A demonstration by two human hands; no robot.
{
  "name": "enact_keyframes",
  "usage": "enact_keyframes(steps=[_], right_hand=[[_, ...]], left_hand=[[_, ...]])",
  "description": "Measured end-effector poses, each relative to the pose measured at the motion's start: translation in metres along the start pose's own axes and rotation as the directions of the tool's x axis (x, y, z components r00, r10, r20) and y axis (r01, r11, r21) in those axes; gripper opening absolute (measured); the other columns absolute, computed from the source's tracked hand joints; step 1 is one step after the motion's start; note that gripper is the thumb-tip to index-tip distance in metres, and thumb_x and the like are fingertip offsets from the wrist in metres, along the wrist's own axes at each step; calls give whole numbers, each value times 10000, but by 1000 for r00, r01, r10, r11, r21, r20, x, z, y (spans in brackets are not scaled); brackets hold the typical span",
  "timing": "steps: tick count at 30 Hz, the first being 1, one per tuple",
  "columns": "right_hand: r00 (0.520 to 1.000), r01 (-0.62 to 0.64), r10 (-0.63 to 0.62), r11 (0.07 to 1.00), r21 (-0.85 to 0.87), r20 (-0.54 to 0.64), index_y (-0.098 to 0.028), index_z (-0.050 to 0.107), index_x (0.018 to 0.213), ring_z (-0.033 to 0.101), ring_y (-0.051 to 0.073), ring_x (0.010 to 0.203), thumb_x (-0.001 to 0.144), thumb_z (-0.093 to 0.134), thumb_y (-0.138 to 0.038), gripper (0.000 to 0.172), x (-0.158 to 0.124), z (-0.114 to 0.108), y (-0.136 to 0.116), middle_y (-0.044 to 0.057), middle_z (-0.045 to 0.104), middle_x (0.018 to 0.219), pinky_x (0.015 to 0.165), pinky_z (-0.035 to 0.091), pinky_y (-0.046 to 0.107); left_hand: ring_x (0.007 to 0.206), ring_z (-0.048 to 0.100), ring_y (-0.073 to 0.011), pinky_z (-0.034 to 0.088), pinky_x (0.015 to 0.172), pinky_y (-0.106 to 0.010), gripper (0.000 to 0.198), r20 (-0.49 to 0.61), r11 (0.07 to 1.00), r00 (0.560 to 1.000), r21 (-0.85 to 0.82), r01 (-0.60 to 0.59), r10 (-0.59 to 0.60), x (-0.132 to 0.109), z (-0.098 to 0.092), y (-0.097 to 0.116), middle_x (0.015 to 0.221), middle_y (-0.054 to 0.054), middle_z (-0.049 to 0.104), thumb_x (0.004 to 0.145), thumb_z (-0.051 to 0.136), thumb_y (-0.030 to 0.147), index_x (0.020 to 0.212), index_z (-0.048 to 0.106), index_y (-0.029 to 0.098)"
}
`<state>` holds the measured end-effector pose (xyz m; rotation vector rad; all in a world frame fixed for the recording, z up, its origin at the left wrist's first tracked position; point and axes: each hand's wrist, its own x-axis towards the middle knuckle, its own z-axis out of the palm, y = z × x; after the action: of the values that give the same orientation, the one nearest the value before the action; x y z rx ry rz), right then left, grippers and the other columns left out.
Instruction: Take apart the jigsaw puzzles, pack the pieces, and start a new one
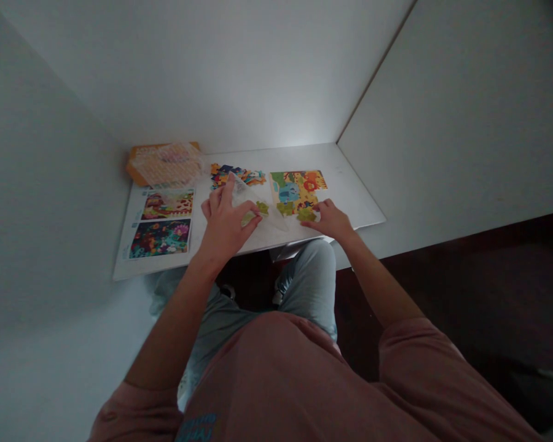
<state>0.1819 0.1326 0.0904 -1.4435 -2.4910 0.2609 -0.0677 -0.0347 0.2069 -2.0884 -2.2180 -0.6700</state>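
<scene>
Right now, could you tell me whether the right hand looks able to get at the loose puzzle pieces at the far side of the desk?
Probably yes: the right hand could pass over the partly built puzzle to the loose pieces; nothing stands between.

The left arm (179,313) and right arm (378,282) reach forward, the left hand (225,224) curled in a pinch, the right hand (329,221) lying low and spread.
</scene>
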Motion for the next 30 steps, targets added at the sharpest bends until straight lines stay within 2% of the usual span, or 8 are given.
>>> enact_keyframes(steps=[5, 10, 13, 16, 19, 21, 27, 30], right_hand=[[999, -44, 41, 991, 125, 24, -212, 535, 923, 598, 261, 733, 683, 686, -485, 394, -10, 22, 8, 104, 594, 925, 558, 473, 381], [999, -31, 43, 889, 457, -15, -249, 477, 1003, 555, 186, 586, 732, 668, -406, 367, -5, 3, 0, 21, 594, 794, 530, 450, 338], [979, 131, 6, 747, 651, -204, -262, 458, 1072, 508, 144, 574, 821, 580, -424, 323, -3, -29, -34, 1, 563, 816, 509, 427, 293], [939, 312, -112, 675, 669, -325, -279, 477, 1082, 524, 142, 657, 842, 574, -418, 295, 1, -63, -86, 15, 563, 940, 575, 453, 292], [897, 442, -356, 683, 581, -263, -309, 523, 1107, 545, 150, 692, 855, 562, -410, 274, 7, -84, -129, 11, 574, 965, 645, 473, 311], [880, 472, -409, 700, 537, -241, -318, 532, 1128, 555, 157, 720, 865, 550, -410, 279, 13, -85, -139, 15, 577, 997, 685, 480, 324], [950, 308, -249, 848, 432, -188, -257, 530, 1138, 566, 187, 732, 891, 499, -386, 280, 29, -36, -78, 57, 589, 969, 708, 492, 357], [974, 222, -201, 934, 278, -103, -209, 562, 1142, 561, 254, 925, 809, 616, -382, 380, 32, 0, -43, 112, 543, 1104, 826, 472, 408]], left_hand=[[1297, 246, -309, 281, 1031, -528, 210, 13, 1000, 1000, 25, 7, -7, -1, -1, 1, 1438, 20, 316, 854, 472, 396, 946, 636, 301], [1298, 248, -301, 277, 1042, -517, 208, 18, 1000, 1000, 28, -8, 7, -1, -2, 1, 1464, 38, 260, 855, 470, 403, 928, 635, 299], [1292, 259, -303, 275, 1047, -512, 197, 2, 999, 1000, 27, -22, 22, 0, -1, 2, 1481, 48, 214, 841, 493, 411, 897, 640, 293], [1305, 239, -311, 272, 1046, -525, 181, 3, 999, 999, 29, -34, 34, 2, -1, 3, 1464, 47, 256, 822, 522, 413, 884, 642, 293], [1311, 230, -315, 265, 1043, -540, 182, 10, 999, 999, 23, -49, 49, 3, -3, 4, 1446, 37, 296, 818, 527, 398, 922, 639, 299], [1303, 243, -317, 265, 1040, -541, 180, 3, 998, 999, 32, -47, 47, 4, -5, 5, 1450, 33, 287, 814, 535, 388, 926, 640, 294], [1289, 256, -306, 263, 1047, -518, 188, 14, 999, 1000, 31, -24, 23, 2, -8, 3, 1388, 18, 392, 816, 518, 391, 904, 654, 297], [1277, 270, -312, 264, 1034, -531, 191, 6, 1000, 1000, 10, -29, 29, 1, -9, 1, 1398, 12, 376, 825, 506, 388, 893, 656, 291]])
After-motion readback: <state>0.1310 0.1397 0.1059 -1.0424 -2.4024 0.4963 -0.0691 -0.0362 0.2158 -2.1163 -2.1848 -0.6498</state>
